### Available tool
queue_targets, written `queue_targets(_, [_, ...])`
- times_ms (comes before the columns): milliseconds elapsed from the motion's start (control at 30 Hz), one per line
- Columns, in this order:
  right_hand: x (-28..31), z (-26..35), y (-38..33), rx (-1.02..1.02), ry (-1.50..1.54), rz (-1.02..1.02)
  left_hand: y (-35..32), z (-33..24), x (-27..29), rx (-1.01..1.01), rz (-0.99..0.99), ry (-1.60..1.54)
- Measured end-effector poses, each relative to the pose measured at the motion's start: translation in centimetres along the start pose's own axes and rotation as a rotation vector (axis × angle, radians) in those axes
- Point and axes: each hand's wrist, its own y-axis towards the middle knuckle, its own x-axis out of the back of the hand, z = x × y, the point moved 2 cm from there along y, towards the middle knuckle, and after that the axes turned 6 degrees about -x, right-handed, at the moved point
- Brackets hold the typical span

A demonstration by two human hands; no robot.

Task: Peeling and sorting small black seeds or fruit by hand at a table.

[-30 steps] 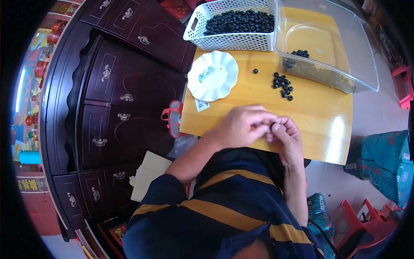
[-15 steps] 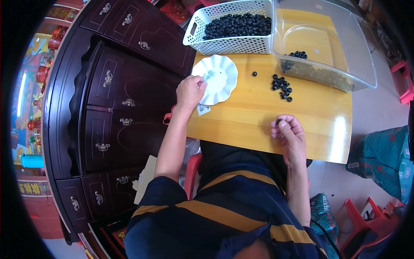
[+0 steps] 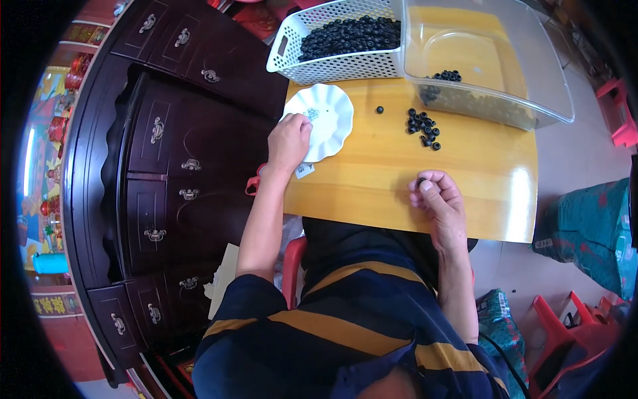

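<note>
The right hand (image 3: 440,205) pinches a black bead (image 3: 421,180); the left hand (image 3: 288,142) curls by a wavy plate (image 3: 339,123), its grip I can't tell.

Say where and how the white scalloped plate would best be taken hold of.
The white scalloped plate is probably best pinched at its right rim, coming from the right, thumb above and fingers beneath. The left hand covers part of its left edge, while the wavy right edge is exposed. Keeping it level seems wise, since small bits lie on it.
</note>
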Motion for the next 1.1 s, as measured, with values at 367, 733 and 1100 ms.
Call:
queue_targets(367, [0.0, -0.5, 0.1, 0.047, 0.004, 0.054, -0.6, -11.5, 3.2, -0.026, 0.041, -0.833])
queue_targets(733, [-0.3, 0.0, -0.3, 0.104, 0.049, 0.110, -1.3, -17.8, 3.6, -0.251, 0.179, -0.877])
queue_targets(1100, [-0.6, 0.1, -0.2, 0.146, -0.024, 0.088, -1.3, -17.9, 3.2, -0.329, 0.193, -0.888])
